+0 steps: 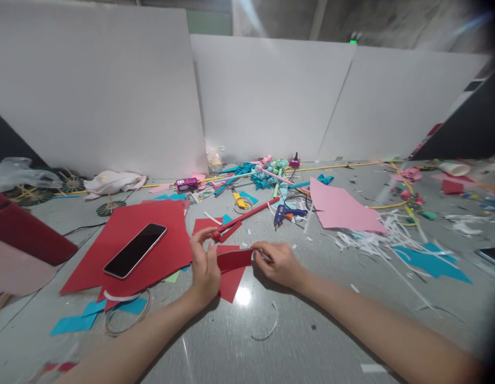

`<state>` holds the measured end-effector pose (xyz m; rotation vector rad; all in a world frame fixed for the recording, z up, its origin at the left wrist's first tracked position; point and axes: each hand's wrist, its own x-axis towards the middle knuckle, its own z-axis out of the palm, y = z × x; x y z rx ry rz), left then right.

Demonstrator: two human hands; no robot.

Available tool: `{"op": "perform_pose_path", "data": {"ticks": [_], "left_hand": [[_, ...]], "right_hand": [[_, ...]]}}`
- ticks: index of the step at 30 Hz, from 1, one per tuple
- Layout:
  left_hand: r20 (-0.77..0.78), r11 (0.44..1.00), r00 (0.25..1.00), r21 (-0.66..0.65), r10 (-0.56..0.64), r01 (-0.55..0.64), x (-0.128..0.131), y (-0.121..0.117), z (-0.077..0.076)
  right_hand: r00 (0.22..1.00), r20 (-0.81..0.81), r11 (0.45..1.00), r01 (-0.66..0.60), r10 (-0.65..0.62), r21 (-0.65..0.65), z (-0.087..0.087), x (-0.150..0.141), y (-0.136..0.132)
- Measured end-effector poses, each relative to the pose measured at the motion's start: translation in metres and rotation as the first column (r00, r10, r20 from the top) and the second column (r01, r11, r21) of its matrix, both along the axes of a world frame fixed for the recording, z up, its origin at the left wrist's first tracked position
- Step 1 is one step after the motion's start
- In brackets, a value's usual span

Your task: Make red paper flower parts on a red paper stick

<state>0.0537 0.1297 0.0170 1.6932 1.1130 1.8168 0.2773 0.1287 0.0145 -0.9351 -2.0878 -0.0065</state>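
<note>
A folded-looking strip of red paper (234,260) stretches between my two hands, just above the table. Its right end is pinched between the thumb and fingers of my right hand (277,265). My left hand (206,269) is curled around the left end, partly hiding it. Underneath lies another red paper piece (231,288), flat on the table. Beyond my left fingertips a rolled red paper stick (251,214) lies slanting away to the right. A blue glue gun (285,214) rests past its far end.
Left of my hands, a phone (135,250) lies on large red paper (91,256), near a red roll (31,229). Pink paper (343,208), white paper shreds (363,240) and blue paper (427,261) lie right. Teal paper flowers (263,176) sit before white panels (271,96).
</note>
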Motion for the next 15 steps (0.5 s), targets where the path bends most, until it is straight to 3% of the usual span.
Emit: {"op": "perform_pose_path", "data": {"ticks": [2,4,6,11,15], "left_hand": [[-0.195,0.966,0.979,0.258,0.054,-0.002,-0.001,-0.005,-0.002],[-0.382,0.928,0.924,0.352,0.020,0.126,-0.003,-0.010,-0.002],[-0.490,0.918,0.871,0.351,0.013,0.184,-0.003,-0.012,0.000],[-0.653,0.955,0.753,0.263,0.073,0.135,-0.003,-0.014,0.011],[-0.746,0.941,0.633,0.328,0.205,0.082,0.000,-0.015,0.013]], "right_hand": [[1.000,0.018,1.000,-0.013,0.013,0.012,0.000,0.000,-0.001],[0.999,0.035,0.999,-0.034,0.034,0.011,0.000,0.001,-0.001],[0.998,0.046,0.999,-0.046,0.045,0.010,0.000,0.001,-0.002],[0.996,0.079,0.999,-0.049,0.047,0.019,0.001,0.000,-0.004],[0.992,0.120,0.997,-0.051,0.043,0.064,0.002,-0.001,-0.004]]}}
